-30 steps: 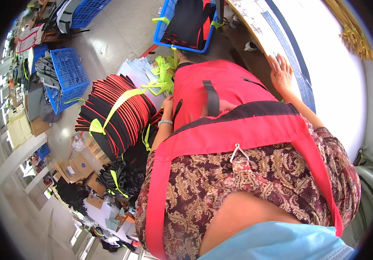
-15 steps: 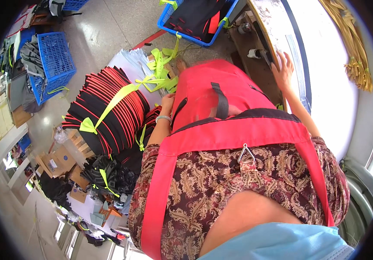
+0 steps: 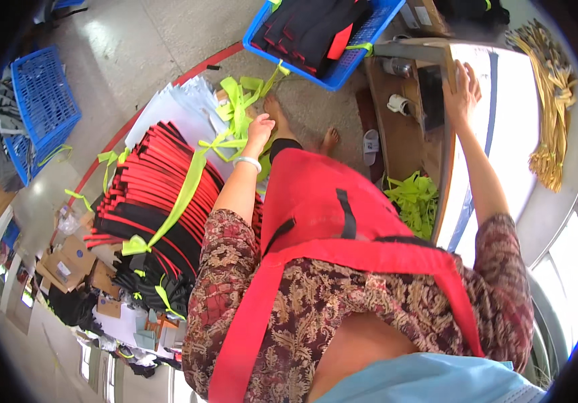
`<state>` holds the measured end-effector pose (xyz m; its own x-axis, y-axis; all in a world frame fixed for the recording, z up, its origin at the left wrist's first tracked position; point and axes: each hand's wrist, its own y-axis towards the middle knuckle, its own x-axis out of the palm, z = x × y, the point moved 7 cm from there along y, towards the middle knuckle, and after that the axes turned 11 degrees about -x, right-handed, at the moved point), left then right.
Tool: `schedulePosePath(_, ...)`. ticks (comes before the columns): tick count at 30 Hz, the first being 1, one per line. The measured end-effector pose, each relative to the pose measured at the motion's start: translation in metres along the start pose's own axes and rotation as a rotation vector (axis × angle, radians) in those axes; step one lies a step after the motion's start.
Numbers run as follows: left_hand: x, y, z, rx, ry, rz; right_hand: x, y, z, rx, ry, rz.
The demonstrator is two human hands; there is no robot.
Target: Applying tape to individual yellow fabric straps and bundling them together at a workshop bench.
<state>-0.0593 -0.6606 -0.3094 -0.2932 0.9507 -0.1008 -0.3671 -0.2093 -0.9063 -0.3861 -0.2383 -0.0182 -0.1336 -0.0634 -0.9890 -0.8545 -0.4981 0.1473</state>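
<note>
My left hand point(image 3: 260, 132), a pale bangle at its wrist, hangs in front of the red apron point(image 3: 316, 191) that I wear. Its fingers are loosely curled, with nothing seen in them. Close by it are yellow-green fabric strips point(image 3: 236, 107) and a stack of white sheets point(image 3: 174, 111). My right hand point(image 3: 462, 94) rests at the near corner of the white-topped table point(image 3: 520, 121), its fingers stretched along the edge. To the left of my left arm, a large stack of black pieces with red edging point(image 3: 158, 195) is tied with a yellow-green strip point(image 3: 185, 201).
A blue crate point(image 3: 334, 79) of black pieces stands ahead, and another blue crate point(image 3: 43, 101) at far left. Under the table, shelves point(image 3: 393, 124) hold small items beside loose yellow-green strips point(image 3: 415, 201). A slipper point(image 3: 370, 146) lies near my bare feet. Golden cords point(image 3: 547, 141) hang at right.
My left hand has come away from the apron's edge, forward and beside the strips. My right hand has shifted to the table's corner. My feet and the strips under the table now show.
</note>
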Motion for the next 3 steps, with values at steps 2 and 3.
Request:
schedulePosePath(2, 0.001, 0.038, 0.016, 0.065, 0.205, 0.087, -0.009, 0.001, 0.002, -0.015, -0.034, -0.041)
schedulePosePath(3, 0.017, 0.056, 0.024, 0.057, 0.376, 0.065, -0.016, -0.006, 0.013, -0.022, -0.068, -0.086)
